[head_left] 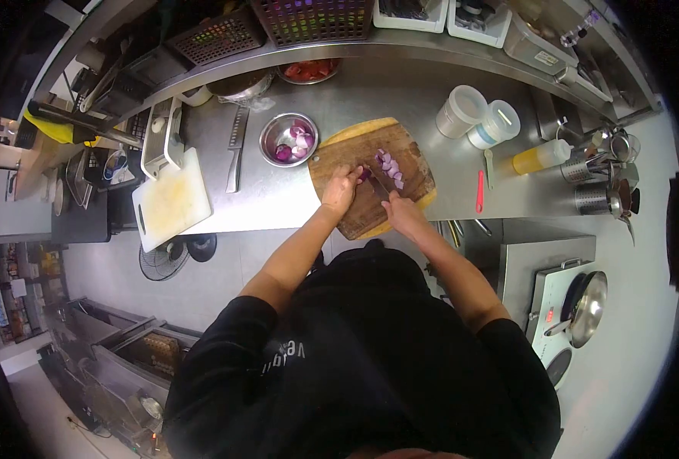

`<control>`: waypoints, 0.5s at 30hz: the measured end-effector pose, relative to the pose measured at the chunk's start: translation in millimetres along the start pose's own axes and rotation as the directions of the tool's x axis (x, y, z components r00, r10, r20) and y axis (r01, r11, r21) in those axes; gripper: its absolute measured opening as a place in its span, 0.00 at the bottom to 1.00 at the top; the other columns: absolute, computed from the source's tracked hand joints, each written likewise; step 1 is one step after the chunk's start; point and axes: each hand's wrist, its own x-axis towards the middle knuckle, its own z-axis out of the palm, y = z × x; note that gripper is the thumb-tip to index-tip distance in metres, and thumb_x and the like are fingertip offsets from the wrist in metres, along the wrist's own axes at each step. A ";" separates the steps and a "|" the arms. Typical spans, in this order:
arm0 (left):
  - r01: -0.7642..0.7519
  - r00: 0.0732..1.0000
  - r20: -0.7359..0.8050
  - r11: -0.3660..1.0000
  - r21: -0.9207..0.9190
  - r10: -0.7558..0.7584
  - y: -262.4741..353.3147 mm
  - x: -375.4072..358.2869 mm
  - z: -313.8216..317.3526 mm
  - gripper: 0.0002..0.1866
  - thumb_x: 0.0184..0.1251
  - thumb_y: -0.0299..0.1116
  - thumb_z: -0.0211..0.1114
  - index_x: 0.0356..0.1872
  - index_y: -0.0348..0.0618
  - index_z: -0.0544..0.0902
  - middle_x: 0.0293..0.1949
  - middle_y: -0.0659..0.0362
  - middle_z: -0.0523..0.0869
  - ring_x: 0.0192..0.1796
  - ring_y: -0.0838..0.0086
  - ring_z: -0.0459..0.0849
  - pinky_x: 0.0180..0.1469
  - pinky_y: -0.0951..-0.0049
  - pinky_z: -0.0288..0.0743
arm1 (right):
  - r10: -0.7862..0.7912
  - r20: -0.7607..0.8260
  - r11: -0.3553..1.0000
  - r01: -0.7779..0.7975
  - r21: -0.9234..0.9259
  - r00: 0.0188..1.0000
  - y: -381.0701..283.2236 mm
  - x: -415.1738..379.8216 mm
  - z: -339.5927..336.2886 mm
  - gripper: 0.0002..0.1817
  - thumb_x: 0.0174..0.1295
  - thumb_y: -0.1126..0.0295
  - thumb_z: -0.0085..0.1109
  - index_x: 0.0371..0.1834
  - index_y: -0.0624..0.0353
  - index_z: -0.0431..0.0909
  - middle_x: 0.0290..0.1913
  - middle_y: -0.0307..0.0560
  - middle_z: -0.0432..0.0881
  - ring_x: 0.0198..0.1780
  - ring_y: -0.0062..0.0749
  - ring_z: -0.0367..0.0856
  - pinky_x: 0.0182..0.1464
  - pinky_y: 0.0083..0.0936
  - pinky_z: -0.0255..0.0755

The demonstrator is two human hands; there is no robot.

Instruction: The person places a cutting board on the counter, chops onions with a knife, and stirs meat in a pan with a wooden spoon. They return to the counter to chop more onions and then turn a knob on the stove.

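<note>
Holding a kitchen knife (383,182) in the right hand (405,214), closing it round the handle and angling the blade over the wooden cutting board (347,153). Pinning a purple onion piece (365,174) near the middle of the board with the left hand (339,191), bunching its fingers narrowly and hiding part of the piece. Not showing clearly any contact between blade and onion piece. For a clean cut, probably needing to curl the left fingertips away from the edge, holding the piece flat and drawing the blade evenly for matching sizes. Possibly crowding the strokes with the chopped onion (389,168) just beyond the blade, so calling for some care there. Having a steel bowl (264,141) of onions (297,143) close beside the board, risking a bump. Placing no obstacle with the second knife (236,145), lying beyond the bowl, or with the red utensil (480,191) and yellow bottle (534,157), lying well apart across the counter (431,164)
</note>
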 end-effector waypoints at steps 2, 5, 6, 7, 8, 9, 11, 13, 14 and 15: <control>-0.016 0.999 -0.029 1.000 -0.023 0.015 -0.3 1.7 -0.6 0.15 0.54 0.25 0.67 0.45 0.41 0.84 0.41 0.50 0.83 0.42 0.53 0.80 0.45 0.61 0.75 | 0.028 -0.004 1.000 -0.028 -0.013 1.000 -10.0 -10.3 -12.4 0.17 0.69 0.61 0.46 0.42 0.69 0.67 0.32 0.72 0.79 0.40 0.67 0.79 0.43 0.54 0.71; -0.025 0.999 -0.028 0.999 -0.041 0.024 4.2 1.4 -5.6 0.14 0.55 0.25 0.66 0.44 0.41 0.84 0.41 0.50 0.83 0.42 0.54 0.80 0.45 0.61 0.75 | 0.044 0.052 0.998 -0.042 -0.036 0.998 -8.0 -11.9 -12.2 0.18 0.70 0.60 0.44 0.44 0.68 0.68 0.34 0.71 0.80 0.40 0.64 0.80 0.43 0.53 0.72; -0.014 1.000 -0.005 0.999 -0.035 0.014 4.2 1.4 -6.9 0.14 0.55 0.25 0.66 0.45 0.42 0.84 0.41 0.49 0.83 0.42 0.53 0.80 0.45 0.61 0.75 | 0.041 0.055 0.998 -0.039 -0.038 0.998 -8.5 -10.2 -11.2 0.18 0.70 0.60 0.44 0.44 0.68 0.68 0.34 0.71 0.80 0.40 0.64 0.80 0.43 0.53 0.72; -0.008 1.000 -0.005 0.999 -0.034 0.008 3.5 1.8 -7.9 0.14 0.55 0.25 0.66 0.45 0.42 0.84 0.41 0.49 0.83 0.42 0.53 0.80 0.45 0.61 0.75 | 0.052 0.054 0.998 -0.050 -0.038 0.997 -8.5 -8.6 -8.0 0.18 0.69 0.60 0.44 0.44 0.68 0.68 0.34 0.71 0.80 0.40 0.64 0.80 0.43 0.53 0.72; -0.012 1.000 -0.004 0.999 -0.040 0.012 2.8 3.0 -8.3 0.14 0.56 0.25 0.65 0.45 0.42 0.84 0.41 0.49 0.83 0.42 0.54 0.80 0.45 0.61 0.75 | 0.065 0.053 0.997 -0.063 -0.036 0.996 -7.9 -7.6 -3.7 0.18 0.69 0.60 0.44 0.44 0.68 0.68 0.34 0.71 0.80 0.40 0.64 0.80 0.43 0.53 0.72; -0.017 1.000 0.000 0.999 -0.048 0.017 2.7 2.2 -7.8 0.14 0.57 0.25 0.64 0.45 0.42 0.84 0.41 0.49 0.83 0.41 0.54 0.80 0.45 0.61 0.75 | 0.067 0.059 0.997 -0.065 -0.035 0.996 -5.4 -3.9 4.4 0.18 0.69 0.60 0.44 0.44 0.68 0.68 0.34 0.71 0.80 0.40 0.64 0.80 0.43 0.53 0.72; -0.033 0.999 -0.027 0.999 -0.037 0.032 1.0 -1.0 -2.9 0.13 0.57 0.25 0.64 0.45 0.42 0.84 0.40 0.49 0.83 0.41 0.54 0.80 0.45 0.61 0.75 | 0.026 0.019 0.999 -0.025 -0.038 0.999 0.8 5.9 17.8 0.16 0.69 0.60 0.47 0.41 0.67 0.67 0.32 0.71 0.79 0.39 0.67 0.78 0.42 0.54 0.71; -0.052 0.997 -0.060 0.998 -0.019 0.051 2.8 -1.3 -4.6 0.13 0.58 0.25 0.63 0.46 0.42 0.84 0.38 0.49 0.82 0.41 0.55 0.80 0.45 0.61 0.75 | 0.018 0.009 0.999 -0.018 -0.038 1.000 -0.2 5.2 13.1 0.17 0.69 0.60 0.47 0.41 0.67 0.67 0.31 0.71 0.79 0.39 0.67 0.79 0.42 0.54 0.71; -0.006 0.999 -0.046 0.999 -0.034 0.005 5.6 -4.4 -5.3 0.13 0.58 0.25 0.63 0.45 0.42 0.84 0.37 0.49 0.82 0.41 0.55 0.80 0.45 0.61 0.76 | 0.011 0.001 0.999 -0.011 -0.037 1.000 -0.7 4.8 10.3 0.17 0.69 0.60 0.47 0.42 0.67 0.67 0.31 0.71 0.79 0.38 0.67 0.79 0.41 0.54 0.71; 0.040 0.999 -0.033 0.998 -0.048 -0.041 7.3 -4.4 -7.0 0.12 0.59 0.26 0.62 0.45 0.42 0.84 0.35 0.49 0.81 0.41 0.55 0.80 0.45 0.61 0.76 | 0.006 -0.001 0.999 -0.006 -0.040 1.000 -4.5 2.7 4.1 0.17 0.69 0.60 0.47 0.42 0.67 0.67 0.31 0.71 0.79 0.38 0.67 0.79 0.41 0.54 0.71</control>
